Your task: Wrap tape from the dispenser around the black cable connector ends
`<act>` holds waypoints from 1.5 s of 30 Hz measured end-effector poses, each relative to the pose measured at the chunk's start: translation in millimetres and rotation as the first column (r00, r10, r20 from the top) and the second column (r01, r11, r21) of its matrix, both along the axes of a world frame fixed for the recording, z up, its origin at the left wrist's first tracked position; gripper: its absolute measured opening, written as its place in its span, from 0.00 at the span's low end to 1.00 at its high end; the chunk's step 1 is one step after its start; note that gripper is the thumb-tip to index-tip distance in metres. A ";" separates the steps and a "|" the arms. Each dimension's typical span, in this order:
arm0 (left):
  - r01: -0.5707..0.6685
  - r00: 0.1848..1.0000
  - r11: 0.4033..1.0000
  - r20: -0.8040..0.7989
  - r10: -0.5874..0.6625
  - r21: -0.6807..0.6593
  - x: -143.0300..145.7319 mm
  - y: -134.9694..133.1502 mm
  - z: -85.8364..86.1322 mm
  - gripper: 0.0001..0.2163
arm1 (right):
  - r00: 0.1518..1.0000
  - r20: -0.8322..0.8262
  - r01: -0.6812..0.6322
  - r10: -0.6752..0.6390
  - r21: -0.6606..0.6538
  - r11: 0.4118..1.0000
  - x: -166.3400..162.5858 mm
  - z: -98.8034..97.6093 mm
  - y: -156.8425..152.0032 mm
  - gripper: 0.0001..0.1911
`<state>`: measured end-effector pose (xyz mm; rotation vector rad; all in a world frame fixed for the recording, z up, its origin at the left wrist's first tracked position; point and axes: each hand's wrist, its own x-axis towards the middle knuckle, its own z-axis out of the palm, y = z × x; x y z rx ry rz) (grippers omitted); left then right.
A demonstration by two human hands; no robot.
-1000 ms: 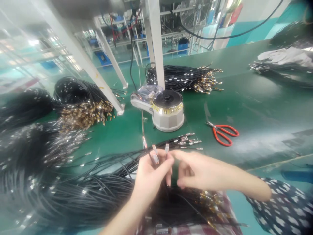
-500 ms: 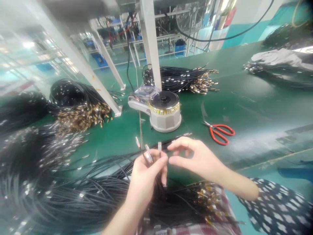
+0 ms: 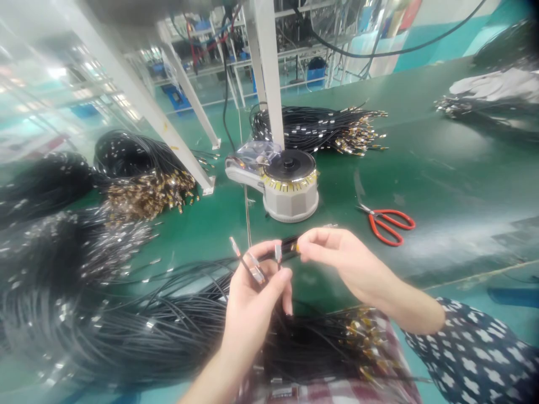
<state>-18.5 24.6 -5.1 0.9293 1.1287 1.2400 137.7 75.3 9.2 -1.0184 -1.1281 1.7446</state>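
Note:
My left hand (image 3: 256, 297) is closed around several black cables, whose metal connectors (image 3: 257, 274) stick up between the fingers. One metal plug (image 3: 278, 252) points upward beside the thumb. Just right of it, my right hand (image 3: 330, 249) is pinched, with a small yellow piece (image 3: 297, 247) at its fingertips; its exact kind is too small to tell. Behind the hands stands a round white tape dispenser (image 3: 290, 199) with a black disc on top and yellow strips around its rim. Under my hands a thick bundle of black cables (image 3: 177, 331) runs across my lap.
Red-handled scissors (image 3: 389, 224) lie on the green table (image 3: 442, 168) to the right. Cable bundles with gold tips (image 3: 147, 193) lie at left, and another cable bundle (image 3: 324, 129) lies behind the dispenser. White metal posts (image 3: 273, 73) rise from the table. A white cloth (image 3: 492, 87) rests far right.
My right hand has closed from a loose open shape into a pinch, and a small yellow piece now shows at its fingertips. My left hand keeps its hold on the cables.

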 end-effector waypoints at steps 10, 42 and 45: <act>0.017 0.999 1.000 0.038 -0.018 0.019 -0.8 -0.5 -0.6 0.15 | 0.995 0.017 -0.101 0.100 0.063 0.993 -7.8 -4.2 -1.4 0.10; 0.031 0.998 0.999 0.048 -0.031 0.014 1.0 0.6 -1.0 0.16 | 0.992 0.124 -0.026 0.012 0.109 0.994 -14.6 -0.7 3.0 0.08; 0.030 0.997 1.000 0.073 -0.030 0.003 1.1 1.8 -0.7 0.16 | 0.994 0.112 -0.032 0.020 0.102 0.994 -15.8 -2.7 3.3 0.08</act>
